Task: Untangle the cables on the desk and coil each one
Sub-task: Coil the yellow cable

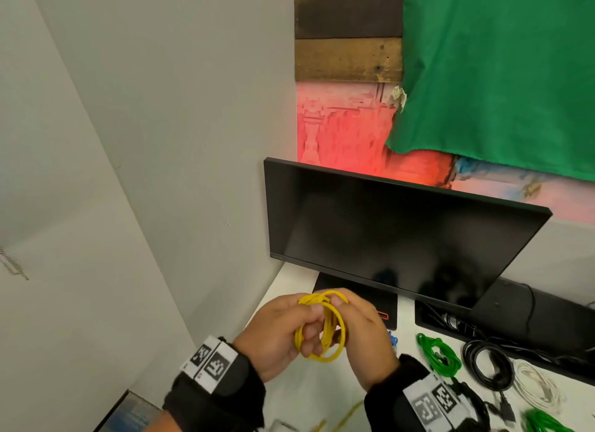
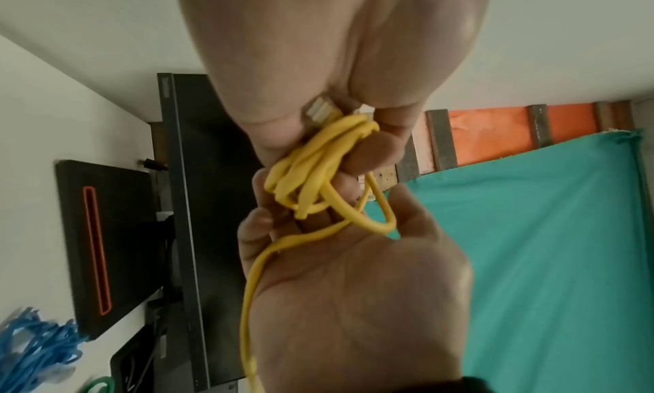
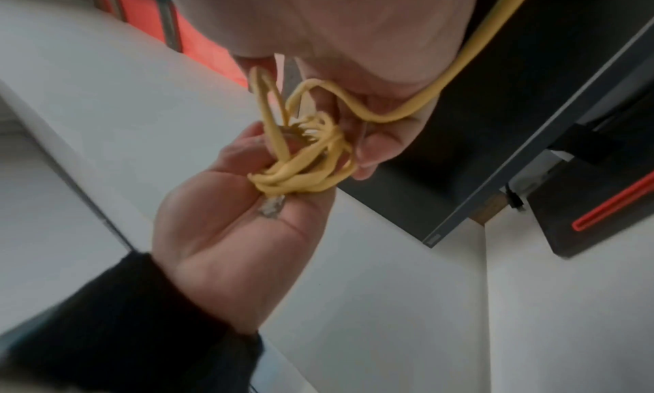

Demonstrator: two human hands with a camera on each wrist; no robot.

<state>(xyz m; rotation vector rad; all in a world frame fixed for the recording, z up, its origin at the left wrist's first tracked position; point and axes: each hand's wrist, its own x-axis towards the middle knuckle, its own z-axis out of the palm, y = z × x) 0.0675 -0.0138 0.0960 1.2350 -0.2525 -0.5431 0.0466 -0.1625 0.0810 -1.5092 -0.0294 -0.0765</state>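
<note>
Yellow cable [image 1: 322, 327] wound in loops, held above the desk [image 1: 309, 396] before the monitor [image 1: 386, 238]. Gripped by left hand [image 1: 283, 331], fingers curled round the bundle; pinched by right hand [image 1: 360, 328] at the top loops. Loose tail hanging below. Lying on the desk to the right: green cable [image 1: 439, 356], black cable [image 1: 489, 364], white cable [image 1: 534, 383]. Blue cable [image 2: 32, 346] near the monitor base.

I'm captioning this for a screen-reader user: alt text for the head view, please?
Both hands, left hand and right hand, hold a coiled yellow cable above a white desk, before a dark monitor; green, black and white cables lie at right.
</note>
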